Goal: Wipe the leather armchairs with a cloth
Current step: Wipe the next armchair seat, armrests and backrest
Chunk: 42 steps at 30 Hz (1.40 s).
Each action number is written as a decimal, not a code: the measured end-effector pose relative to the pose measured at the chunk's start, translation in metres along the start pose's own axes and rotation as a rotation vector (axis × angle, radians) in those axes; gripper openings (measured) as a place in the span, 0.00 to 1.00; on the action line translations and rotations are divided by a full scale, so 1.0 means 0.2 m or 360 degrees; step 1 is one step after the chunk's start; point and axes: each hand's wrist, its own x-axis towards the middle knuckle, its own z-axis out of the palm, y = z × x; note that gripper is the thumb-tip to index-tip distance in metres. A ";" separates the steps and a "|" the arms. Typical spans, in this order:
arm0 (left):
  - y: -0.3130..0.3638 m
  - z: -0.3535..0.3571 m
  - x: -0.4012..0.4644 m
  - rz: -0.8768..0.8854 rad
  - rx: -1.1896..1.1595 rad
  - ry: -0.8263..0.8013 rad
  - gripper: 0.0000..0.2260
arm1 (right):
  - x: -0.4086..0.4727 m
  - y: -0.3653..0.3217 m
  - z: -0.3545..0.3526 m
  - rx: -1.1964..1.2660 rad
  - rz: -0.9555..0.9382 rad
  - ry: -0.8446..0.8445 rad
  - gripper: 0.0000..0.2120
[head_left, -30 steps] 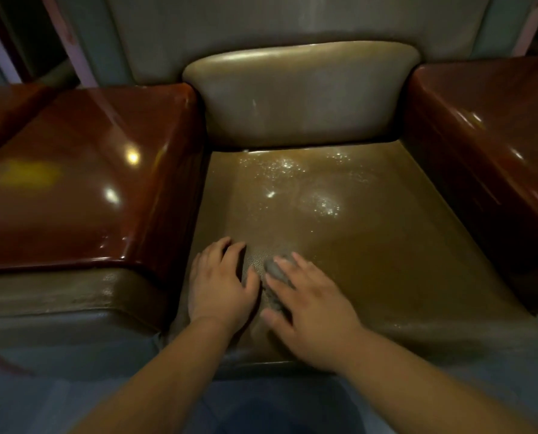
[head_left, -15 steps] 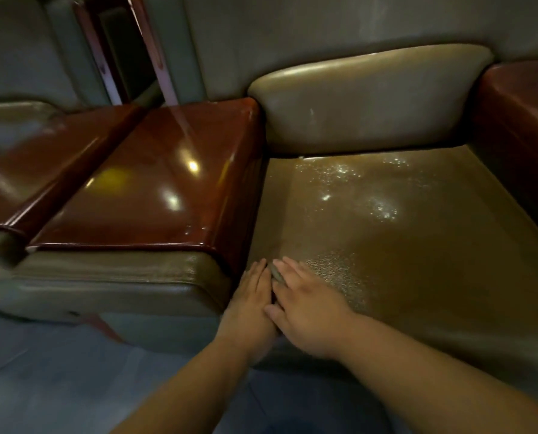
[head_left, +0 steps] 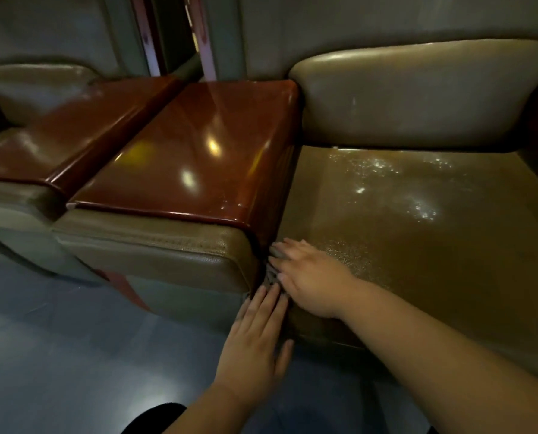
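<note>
Head view. The right hand (head_left: 308,277) lay palm down at the front left corner of the armchair seat (head_left: 418,245), its fingers (head_left: 288,247) straight and spread flat, pressing a grey cloth (head_left: 272,270) into the seam where the seat met the left armrest. Only a small crumpled part of the cloth showed beyond the fingertips, in the dark gap beside the armrest's front end; the rest was hidden beneath the hand. The left hand (head_left: 255,343) reached in from below, in front of the seat's front edge, with its fingers (head_left: 267,303) straight and held together, their tips touching the lower edge of the cloth at that same corner; the thumb lay out to the right. Neither hand curled round the cloth. The two hands lay just beside each other, the left nearer the camera.

The seat was olive-brown leather, with a patch of bright droplets or foam (head_left: 386,183) toward its back edge, well apart from the hands. The padded backrest (head_left: 418,95) stood along the back edge. The left armrest (head_left: 183,158) bore a glossy reddish-brown top that reflected lamps, above a padded olive leather front (head_left: 155,255). A second armchair (head_left: 26,126) of the same make stood just beside it at the left edge of the view. A bluish floor (head_left: 73,355) lay in front.
</note>
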 end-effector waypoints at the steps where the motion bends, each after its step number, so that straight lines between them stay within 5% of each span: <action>1: -0.01 0.00 -0.02 0.0002 -0.0012 0.0001 0.33 | -0.01 0.06 -0.01 -0.0036 0.0025 0.0032 0.23; 7: -0.01 -0.04 -0.07 -0.0056 -0.0124 0.0022 0.30 | -0.06 0.37 -0.16 0.0003 0.0817 0.0232 0.23; 13: 0.02 -0.05 -0.02 -0.0125 -0.0073 0.0219 0.27 | -0.06 -0.09 0.02 0.0063 -0.0008 -0.0005 0.23; 16: -0.01 -0.02 -0.04 -0.0055 -0.0060 0.0186 0.29 | -0.11 0.08 -0.03 -0.0075 0.0071 0.0028 0.23; 21: -0.05 -0.03 -0.09 -0.0014 -0.0029 0.0212 0.28 | -0.19 0.32 -0.14 -0.0016 0.0725 0.0188 0.24; 26: -0.05 -0.16 -0.05 -0.0135 -0.0195 0.0348 0.12 | -0.18 -0.21 0.05 -0.0030 0.0010 0.0023 0.24; 28: -0.04 -0.22 0.00 -0.0098 -0.0236 0.0417 0.09 | -0.20 -0.24 0.07 -0.0087 -0.0019 -0.0051 0.25; 37: 0.22 -0.20 0.51 0.0135 -0.0276 0.0251 0.22 | -0.58 0.55 -0.26 -0.0139 0.1346 0.0176 0.24; 42: 0.38 -0.15 0.91 -0.0368 -0.0468 0.0200 0.23 | -0.52 0.27 -0.09 0.0073 0.0622 0.0172 0.27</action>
